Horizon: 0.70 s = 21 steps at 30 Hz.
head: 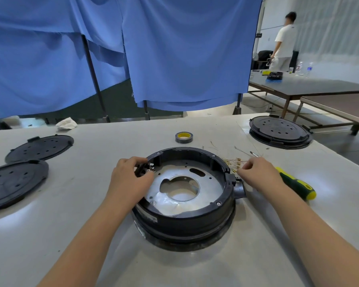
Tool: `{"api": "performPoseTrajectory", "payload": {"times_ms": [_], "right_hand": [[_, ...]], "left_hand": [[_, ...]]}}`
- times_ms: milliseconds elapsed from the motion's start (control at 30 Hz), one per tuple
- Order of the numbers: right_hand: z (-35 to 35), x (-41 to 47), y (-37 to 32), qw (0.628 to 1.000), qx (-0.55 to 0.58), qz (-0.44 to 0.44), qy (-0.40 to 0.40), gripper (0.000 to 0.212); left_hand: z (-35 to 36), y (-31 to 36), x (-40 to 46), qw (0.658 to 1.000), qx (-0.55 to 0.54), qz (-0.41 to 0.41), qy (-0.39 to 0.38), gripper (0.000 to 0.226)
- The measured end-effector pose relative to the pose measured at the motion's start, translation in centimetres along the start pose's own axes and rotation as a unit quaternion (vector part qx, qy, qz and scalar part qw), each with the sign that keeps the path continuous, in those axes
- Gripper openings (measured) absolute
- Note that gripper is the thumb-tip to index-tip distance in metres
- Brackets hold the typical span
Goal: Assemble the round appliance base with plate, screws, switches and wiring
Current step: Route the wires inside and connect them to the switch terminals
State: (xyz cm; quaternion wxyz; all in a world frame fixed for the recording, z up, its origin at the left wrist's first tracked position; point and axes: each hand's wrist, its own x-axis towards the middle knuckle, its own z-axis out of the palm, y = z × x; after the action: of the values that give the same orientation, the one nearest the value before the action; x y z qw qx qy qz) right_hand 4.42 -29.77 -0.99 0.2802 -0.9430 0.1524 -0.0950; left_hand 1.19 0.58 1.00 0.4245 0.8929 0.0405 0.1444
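Two black round covers (39,147) lie flat at the far left of the pale worktop (91,235). The left hand (131,179) rests on the left rim of the black round base (187,214), which sits at the middle of the worktop; its grip is closed on a small black switch (142,169) at the inner wall. A silver plate (182,187) lies inside the base. A roll of tape (183,137) stands behind it. The right hand (257,172) pinches thin wires (234,162) just beside the base's right rim. A green and yellow screwdriver (296,184) lies beside that hand. Another black cover (279,129) sits far right.
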Motion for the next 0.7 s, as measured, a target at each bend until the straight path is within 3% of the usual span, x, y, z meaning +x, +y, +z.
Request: {"api": "performPoseTrajectory", "payload": {"times_ms": [200, 400, 700], "right_hand": [[0.2, 2.0, -1.6, 0.998, -0.024, -0.047, 0.022, 0.012], [1.3, 3.5, -3.6, 0.994, -0.092, -0.042, -0.034, 0.024], [1.0, 3.7, -4.3, 0.998, 0.001, -0.01, -0.055, 0.008]], "left_hand": [[0.4, -0.2, -0.1, 0.995, -0.086, -0.028, 0.034, 0.026], [0.7, -0.6, -0.3, 0.989, -0.141, -0.036, 0.034, 0.03], [0.9, -1.1, -0.3, 0.986, -0.16, -0.034, 0.043, 0.029]]}}
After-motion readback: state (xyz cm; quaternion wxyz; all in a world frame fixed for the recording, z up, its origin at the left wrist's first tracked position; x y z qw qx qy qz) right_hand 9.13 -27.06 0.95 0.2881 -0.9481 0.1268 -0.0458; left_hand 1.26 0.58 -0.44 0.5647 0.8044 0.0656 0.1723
